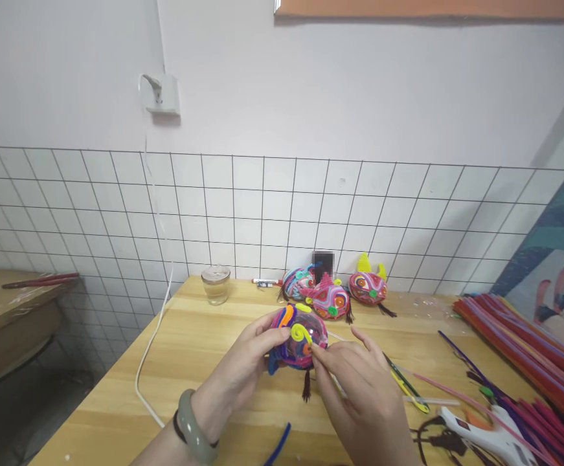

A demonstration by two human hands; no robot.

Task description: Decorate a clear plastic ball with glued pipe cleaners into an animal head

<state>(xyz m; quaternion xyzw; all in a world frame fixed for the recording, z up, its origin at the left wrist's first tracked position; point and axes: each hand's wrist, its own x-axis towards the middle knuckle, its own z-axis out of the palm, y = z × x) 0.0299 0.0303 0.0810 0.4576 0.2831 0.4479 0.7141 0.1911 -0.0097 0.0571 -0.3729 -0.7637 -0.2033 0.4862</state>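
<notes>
My left hand is closed round a clear, rounded ornament covered partly in coloured pipe cleaners, with a dark tassel hanging below it. On its front lies a curled yellow pipe cleaner, one end running down to the fingertips of my right hand. Thumb and forefinger of that hand are pinched there, against the ornament; the exact grip is partly hidden. Orange and purple strips cover the ornament's upper left, and a blue piece sticks out at its lower left. Part of the surface is still bare and see-through.
Behind stand similar fish-like ornaments and a glass cup. At right lie a white glue gun, yellow-handled scissors and bundled pipe cleaners. A white cord crosses the left edge; a blue piece lies in front.
</notes>
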